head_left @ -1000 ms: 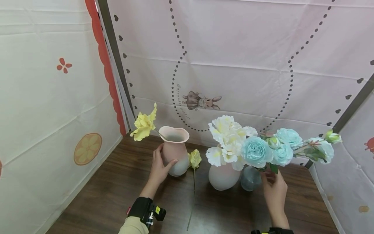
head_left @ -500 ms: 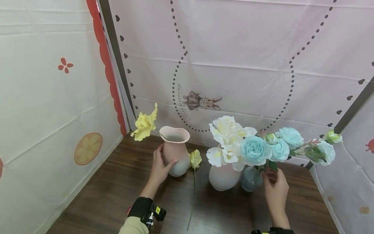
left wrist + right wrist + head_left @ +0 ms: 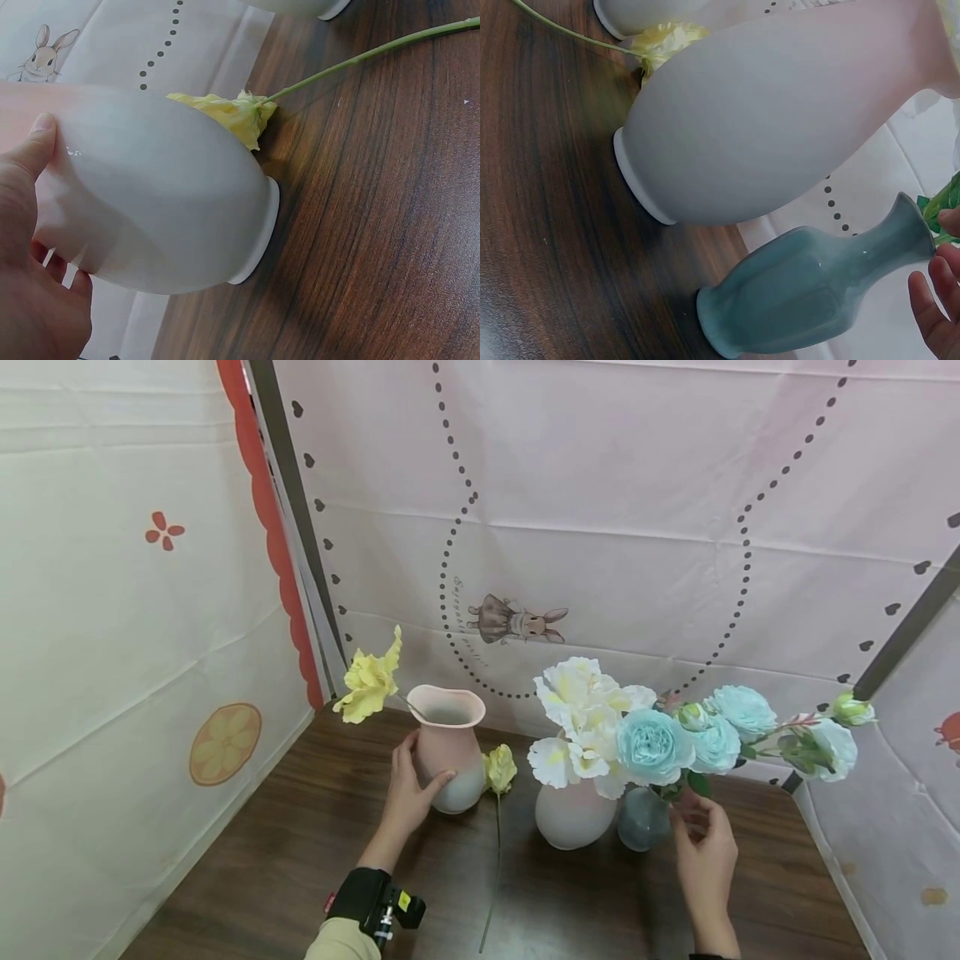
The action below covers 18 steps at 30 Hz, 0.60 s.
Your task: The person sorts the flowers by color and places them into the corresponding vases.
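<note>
My left hand (image 3: 408, 789) grips the side of a pink-and-white vase (image 3: 450, 747), thumb in front; the vase stands on the table. A yellow flower (image 3: 369, 685) leans left out of its mouth. My right hand (image 3: 705, 852) is at the mouth of a small teal vase (image 3: 795, 289), thumb and finger closed around the green stem of a spray of blue flowers (image 3: 656, 746). Several blue blooms and buds spread right above that hand. The stem's lower end is hidden in the teal vase.
Between the hands, a second pink-and-white vase (image 3: 573, 814) holds white flowers (image 3: 577, 718). A loose yellow flower (image 3: 498, 768) lies on the dark wooden table (image 3: 585, 910), its long stem toward me. A printed cloth (image 3: 600, 527) hangs behind.
The blue flowers' blooms and leaf have shifted slightly, and my right fingers have adjusted at the teal vase's mouth. My left hand and its vase stay put.
</note>
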{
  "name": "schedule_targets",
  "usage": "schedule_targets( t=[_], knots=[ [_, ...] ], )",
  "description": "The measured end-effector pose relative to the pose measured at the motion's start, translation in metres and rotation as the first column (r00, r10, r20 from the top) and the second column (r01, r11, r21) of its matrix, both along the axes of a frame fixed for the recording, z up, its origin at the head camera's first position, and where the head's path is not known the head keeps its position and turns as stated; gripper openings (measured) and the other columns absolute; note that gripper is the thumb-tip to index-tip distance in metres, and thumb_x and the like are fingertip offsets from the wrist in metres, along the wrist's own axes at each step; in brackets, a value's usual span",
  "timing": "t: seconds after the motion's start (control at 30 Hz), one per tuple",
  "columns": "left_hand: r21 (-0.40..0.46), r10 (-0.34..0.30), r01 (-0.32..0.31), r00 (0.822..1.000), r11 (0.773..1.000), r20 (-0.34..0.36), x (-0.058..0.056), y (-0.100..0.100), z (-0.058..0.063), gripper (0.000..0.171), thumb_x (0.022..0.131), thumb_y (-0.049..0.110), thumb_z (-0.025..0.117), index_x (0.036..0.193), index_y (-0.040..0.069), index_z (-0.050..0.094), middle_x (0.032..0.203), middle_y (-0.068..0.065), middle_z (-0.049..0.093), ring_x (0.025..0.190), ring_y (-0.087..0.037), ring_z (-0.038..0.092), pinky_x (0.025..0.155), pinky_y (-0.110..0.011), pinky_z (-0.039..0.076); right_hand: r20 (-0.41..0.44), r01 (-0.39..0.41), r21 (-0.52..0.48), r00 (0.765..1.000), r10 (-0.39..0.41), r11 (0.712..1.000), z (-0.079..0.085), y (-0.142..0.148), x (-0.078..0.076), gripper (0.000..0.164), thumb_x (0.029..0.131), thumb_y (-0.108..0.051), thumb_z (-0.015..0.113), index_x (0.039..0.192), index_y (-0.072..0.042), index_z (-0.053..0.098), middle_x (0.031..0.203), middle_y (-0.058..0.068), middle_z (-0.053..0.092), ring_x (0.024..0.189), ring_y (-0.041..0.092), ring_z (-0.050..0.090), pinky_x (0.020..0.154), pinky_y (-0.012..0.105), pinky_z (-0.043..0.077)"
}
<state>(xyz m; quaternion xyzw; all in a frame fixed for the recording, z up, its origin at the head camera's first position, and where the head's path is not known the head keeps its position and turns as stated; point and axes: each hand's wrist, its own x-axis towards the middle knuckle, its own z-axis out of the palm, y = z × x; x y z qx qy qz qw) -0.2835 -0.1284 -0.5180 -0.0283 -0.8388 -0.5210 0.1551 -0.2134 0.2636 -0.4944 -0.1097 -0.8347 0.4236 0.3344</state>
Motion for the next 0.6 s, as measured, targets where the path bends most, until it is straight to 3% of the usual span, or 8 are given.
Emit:
schedule_targets(
  t=[0.6],
  knots=[
    [0.011,-0.006,0.006,1.0,1.0,0.024,0.001,0.0,0.001,0.092,0.089,0.03,0.076,0.157,0.01,0.016,0.155,-0.019,0.024,0.147,-0.036,0.028,0.122,-0.055,0.027,-0.043,0.006,-0.05,0.999,-0.009,0.999,-0.013,0.0,0.001,0.031,0.092,-0.007,0.07,0.12,0.001,0.06,0.111,0.016,0.065,0.084,-0.016,0.05,0.068,-0.002,0.039]
  ],
)
